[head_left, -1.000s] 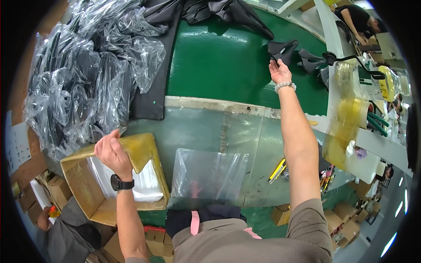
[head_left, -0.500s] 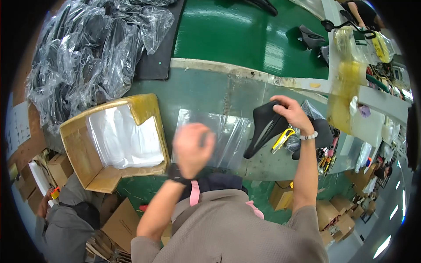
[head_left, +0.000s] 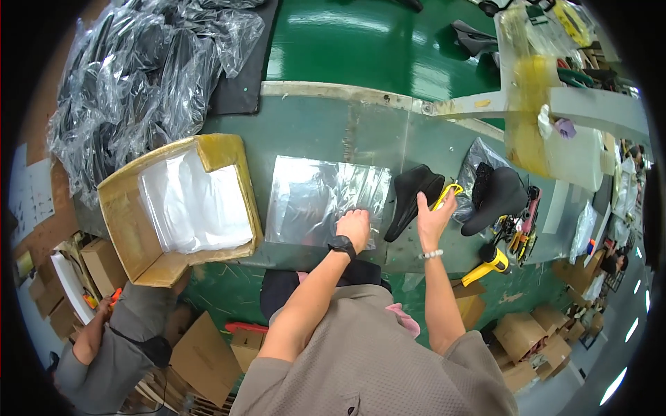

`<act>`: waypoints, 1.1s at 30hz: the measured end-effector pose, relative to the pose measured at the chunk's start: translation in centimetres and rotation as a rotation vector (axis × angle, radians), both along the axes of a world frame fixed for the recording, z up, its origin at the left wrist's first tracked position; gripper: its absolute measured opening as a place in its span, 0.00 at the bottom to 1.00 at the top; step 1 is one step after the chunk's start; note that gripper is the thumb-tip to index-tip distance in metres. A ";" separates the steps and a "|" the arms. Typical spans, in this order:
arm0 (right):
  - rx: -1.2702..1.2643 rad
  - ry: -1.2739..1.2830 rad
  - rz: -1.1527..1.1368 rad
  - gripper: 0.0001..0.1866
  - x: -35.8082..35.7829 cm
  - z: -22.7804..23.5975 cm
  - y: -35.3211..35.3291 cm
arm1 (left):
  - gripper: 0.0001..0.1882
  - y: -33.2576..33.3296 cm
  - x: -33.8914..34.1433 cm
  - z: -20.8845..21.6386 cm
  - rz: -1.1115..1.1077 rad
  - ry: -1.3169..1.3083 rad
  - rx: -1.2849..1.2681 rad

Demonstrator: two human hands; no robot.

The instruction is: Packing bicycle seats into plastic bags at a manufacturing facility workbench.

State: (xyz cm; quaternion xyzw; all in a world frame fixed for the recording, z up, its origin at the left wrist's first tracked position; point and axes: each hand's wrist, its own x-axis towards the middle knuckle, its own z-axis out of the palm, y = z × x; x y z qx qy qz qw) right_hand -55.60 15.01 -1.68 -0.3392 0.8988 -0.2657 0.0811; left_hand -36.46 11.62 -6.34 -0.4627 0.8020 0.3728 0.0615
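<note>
My left hand (head_left: 355, 229), fingers curled under, rests closed on the right part of a flat stack of clear plastic bags (head_left: 298, 197). Whatever those fingers may hold is hidden. My right hand (head_left: 436, 216) is closed around a small yellow-handled cutting tool (head_left: 454, 189). Its exact kind is hard to make out. Directly left of that hand, a black bicycle saddle (head_left: 409, 197) lies on the green bench, apart from the bags. A second black saddle (head_left: 501, 200) lies farther right, beside some crumpled clear plastic (head_left: 479, 159).
A tan open box (head_left: 248, 187) with white plastic sheets stands at left. Behind it lie several plastic-wrapped saddles (head_left: 139, 90). Hand tools (head_left: 524, 232) and a yellow heat gun (head_left: 489, 263) sit near the right front edge. A person (head_left: 132, 326) works at lower left.
My left hand has moved right and down onto the bags. My right hand has let go of the near saddle and taken up the yellow-handled tool. The view has shifted a little.
</note>
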 end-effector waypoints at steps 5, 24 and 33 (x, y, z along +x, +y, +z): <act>-0.049 -0.921 -0.427 0.45 3.1 -3.0 4.6 | 0.10 -1.0 1.3 0.9 0.087 0.126 0.236; -0.396 -1.449 -0.645 0.15 6.3 -0.9 2.6 | 0.13 0.3 2.5 1.6 0.555 0.305 0.399; -0.032 -0.754 -0.292 0.18 9.5 -0.9 2.2 | 0.13 -2.7 4.1 1.9 0.880 0.599 0.440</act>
